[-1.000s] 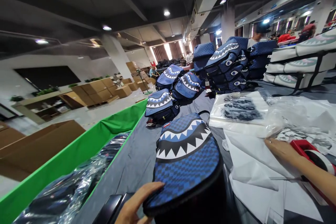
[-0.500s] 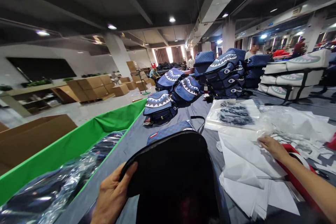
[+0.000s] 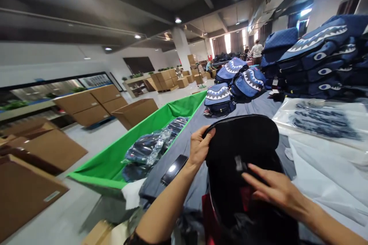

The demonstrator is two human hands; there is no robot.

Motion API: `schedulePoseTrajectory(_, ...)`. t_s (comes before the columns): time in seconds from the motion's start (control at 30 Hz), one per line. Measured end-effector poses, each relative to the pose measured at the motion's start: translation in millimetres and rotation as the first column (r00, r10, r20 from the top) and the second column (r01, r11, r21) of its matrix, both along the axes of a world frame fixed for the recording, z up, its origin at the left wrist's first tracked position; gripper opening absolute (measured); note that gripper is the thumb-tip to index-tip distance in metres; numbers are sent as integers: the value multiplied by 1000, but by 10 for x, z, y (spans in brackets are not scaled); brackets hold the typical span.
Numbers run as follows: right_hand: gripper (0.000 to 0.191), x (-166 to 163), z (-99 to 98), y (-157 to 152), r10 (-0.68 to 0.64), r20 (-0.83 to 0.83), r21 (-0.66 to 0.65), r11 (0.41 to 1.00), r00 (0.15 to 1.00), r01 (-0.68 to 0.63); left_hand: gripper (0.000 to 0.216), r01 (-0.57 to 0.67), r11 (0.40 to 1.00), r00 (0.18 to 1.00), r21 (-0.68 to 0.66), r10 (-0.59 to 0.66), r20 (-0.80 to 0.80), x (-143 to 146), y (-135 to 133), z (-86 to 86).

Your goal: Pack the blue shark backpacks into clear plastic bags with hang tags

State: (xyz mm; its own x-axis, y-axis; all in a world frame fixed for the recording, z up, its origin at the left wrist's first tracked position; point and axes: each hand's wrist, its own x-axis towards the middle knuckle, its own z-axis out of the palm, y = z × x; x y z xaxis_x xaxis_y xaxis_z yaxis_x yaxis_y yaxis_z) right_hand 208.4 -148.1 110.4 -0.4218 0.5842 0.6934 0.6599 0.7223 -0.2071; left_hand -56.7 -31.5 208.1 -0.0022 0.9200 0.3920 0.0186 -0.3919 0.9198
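A backpack with a black lining (image 3: 244, 136) stands unzipped in front of me, its mouth facing me. My left hand (image 3: 200, 146) is closed on the upper left edge of its raised front panel. Over the opening is my right hand (image 3: 276, 189), its index and middle fingers stretched out. Just beyond those fingertips shows a small, blurred, pale packet (image 3: 239, 163) against the black lining; it looks apart from the fingers. Something dark red shows low inside the bag, too dim to name.
A green-sided bin (image 3: 115, 174) holding plastic-wrapped bags (image 3: 149, 147) stands left of the table. A phone (image 3: 174, 169) lies near its edge. Blue shark-mouth backpacks (image 3: 220, 97) sit behind, more stacked right (image 3: 319, 55). White sheets (image 3: 322, 172) lie right; cardboard boxes (image 3: 25, 199) are left.
My right hand has moved from the white sheets and scraps on the right to the backpack's opening. The view has swung left. My left hand still grips the panel's edge.
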Motion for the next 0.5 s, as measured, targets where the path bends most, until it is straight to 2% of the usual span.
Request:
schedulePoseTrajectory(0.07,37,37,169,151,-24,-80,204,978,997,40,34,14,1000,999,7,-14,-41,-27,-27,-49)
schedulePoseTrajectory(0.1,39,80,252,229,-88,-164,275,952,982,132,32,7,1000,997,23,-5,-75,-23,-49,-86)
schedulePoseTrajectory(0.17,40,160,388,391,-246,-383,266,894,891,361,27,-110,981,978,159,135,-160,26,-118,-189)
schedulePoseTrajectory(0.2,48,183,434,467,-290,-468,203,884,835,421,23,-194,934,944,300,261,-203,68,-169,-256)
schedulePoseTrajectory(0.23,59,194,464,533,-322,-532,100,895,783,435,20,-253,839,890,482,397,-224,114,-232,-333)
schedulePoseTrajectory(0.27,67,195,479,586,-340,-577,-23,916,743,402,22,-262,697,827,667,519,-217,161,-303,-419)
schedulePoseTrajectory(0.33,66,189,473,646,-361,-638,-244,933,681,266,34,-145,394,743,907,649,-163,234,-455,-608)
schedulePoseTrajectory(0.37,58,188,458,655,-370,-664,-304,928,649,218,37,-56,289,735,956,659,-157,257,-523,-704)
schedulePoseTrajectory(0.43,50,192,417,649,-397,-721,-341,917,568,208,33,104,181,757,978,623,-196,285,-624,-883)
schedulePoseTrajectory(0.5,48,186,379,638,-410,-763,-330,912,500,244,25,271,117,802,956,522,-291,335,-665,-1023)
